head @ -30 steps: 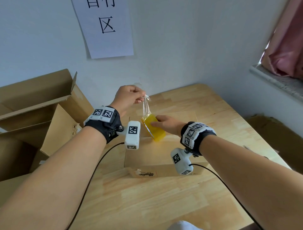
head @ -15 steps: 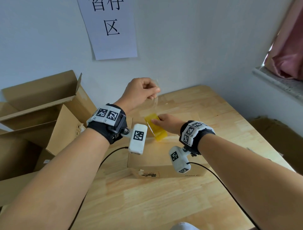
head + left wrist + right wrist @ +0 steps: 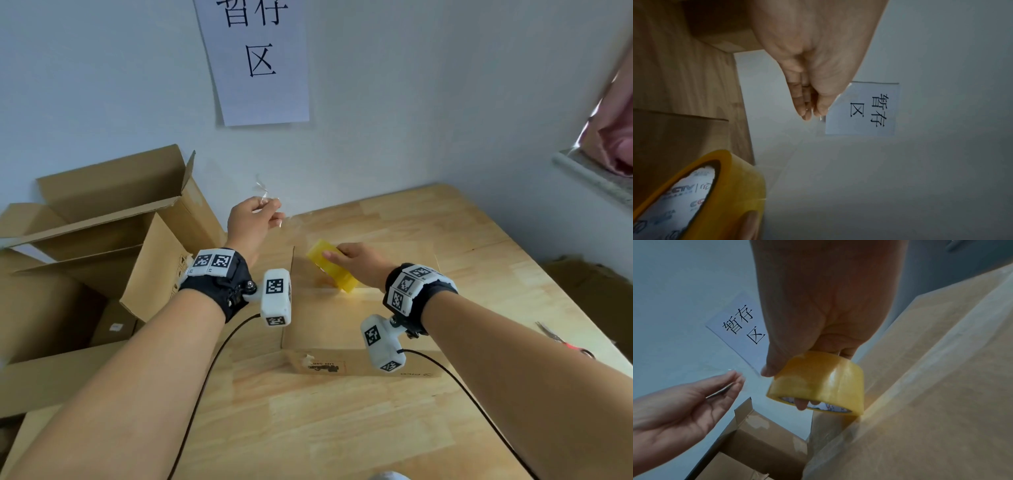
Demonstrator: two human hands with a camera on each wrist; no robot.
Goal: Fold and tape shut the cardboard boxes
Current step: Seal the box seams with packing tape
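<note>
A closed, flat cardboard box (image 3: 346,318) lies on the wooden table (image 3: 342,421) in front of me. My right hand (image 3: 356,263) grips a yellow roll of clear tape (image 3: 330,265) (image 3: 818,381) (image 3: 701,196), its edge touching the box top. My left hand (image 3: 257,219) (image 3: 812,112) (image 3: 731,382) is raised above the box's far left corner and pinches the free end of the clear tape (image 3: 262,192) between thumb and fingertips. The pulled-out strip between hand and roll is nearly invisible.
Large open cardboard boxes (image 3: 113,219) stand at the left against the wall. A paper sign (image 3: 257,58) hangs on the wall. Scissors with red handles (image 3: 561,341) lie at the table's right edge. A window sill (image 3: 596,178) juts out at the right.
My left hand has moved up and away to the left, drawing the tape's end out from the roll. The right hand has lowered the roll onto the box top.
</note>
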